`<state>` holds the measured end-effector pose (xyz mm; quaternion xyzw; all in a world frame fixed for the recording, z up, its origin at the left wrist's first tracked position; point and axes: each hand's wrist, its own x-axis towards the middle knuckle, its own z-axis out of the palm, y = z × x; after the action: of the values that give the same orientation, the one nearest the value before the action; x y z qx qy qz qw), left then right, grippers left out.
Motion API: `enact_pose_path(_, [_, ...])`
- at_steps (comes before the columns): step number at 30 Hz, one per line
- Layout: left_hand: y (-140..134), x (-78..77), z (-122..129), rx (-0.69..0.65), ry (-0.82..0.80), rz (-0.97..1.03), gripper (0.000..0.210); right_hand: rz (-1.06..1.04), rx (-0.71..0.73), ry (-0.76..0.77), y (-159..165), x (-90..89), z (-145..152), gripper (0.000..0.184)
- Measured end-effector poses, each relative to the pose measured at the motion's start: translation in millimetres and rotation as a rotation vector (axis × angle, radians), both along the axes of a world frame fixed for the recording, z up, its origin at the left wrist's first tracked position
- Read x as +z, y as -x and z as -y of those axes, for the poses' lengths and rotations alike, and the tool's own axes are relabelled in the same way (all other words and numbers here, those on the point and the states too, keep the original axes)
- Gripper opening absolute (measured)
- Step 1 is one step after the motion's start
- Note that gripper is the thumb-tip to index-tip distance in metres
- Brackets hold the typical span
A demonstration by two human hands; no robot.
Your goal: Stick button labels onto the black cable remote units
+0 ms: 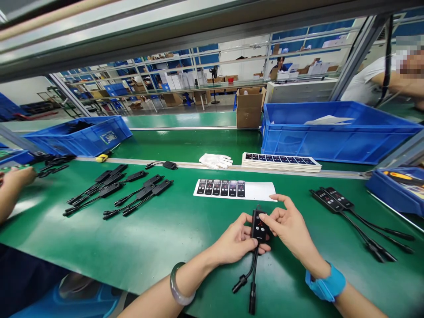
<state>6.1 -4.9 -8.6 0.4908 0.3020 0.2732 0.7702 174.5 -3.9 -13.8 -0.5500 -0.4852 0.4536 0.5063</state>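
My left hand is closed around a small black controller with a label on its face, showing red marks and two pale buttons. Two short black cables with plug ends hang from it toward me. The thumb of my right hand presses on the upper part of that face, while its index finger stretches out apart from the thumb, near the corner of the label sheet. Several black labels remain on the sheet's left part; its right part is bare white.
Unlabelled black controllers lie at left, labelled ones at right. Behind are a white glove, stacked label sheets and blue bins. Another person's hand is at the left edge; a second person sits far right.
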Motion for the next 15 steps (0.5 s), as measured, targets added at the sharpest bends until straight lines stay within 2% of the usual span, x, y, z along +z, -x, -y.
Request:
enact_pose_path(3, [0.3,0.6,-2.7,0.009,0.065,0.027,0.045,0.121,0.029,-0.032,-3.3,-9.4,-3.2,0.044])
enact_pose_path(5, [0.6,0.7,-5.5,0.035,0.113,0.042,0.043,0.140,0.119,-0.017,-1.9,-14.4,-3.0,0.041])
enact_pose_path(8, [0.8,0.0,-9.8,0.109,0.161,0.071,0.032,0.142,0.277,0.001,5.5,-15.9,1.5,0.048])
enact_pose_path(12, [-0.1,-0.7,-11.8,0.192,0.109,0.092,0.033,0.100,0.377,-0.022,14.0,-11.3,7.6,0.077])
enact_pose_path(13, [-0.6,-0.9,-11.6,0.198,0.086,0.072,0.036,0.080,0.389,-0.018,14.4,-10.6,7.9,0.077])
enact_pose_path(15, [-1.7,-1.6,-10.9,0.197,0.031,0.011,0.043,0.087,0.376,-0.025,13.6,-10.6,7.1,0.063])
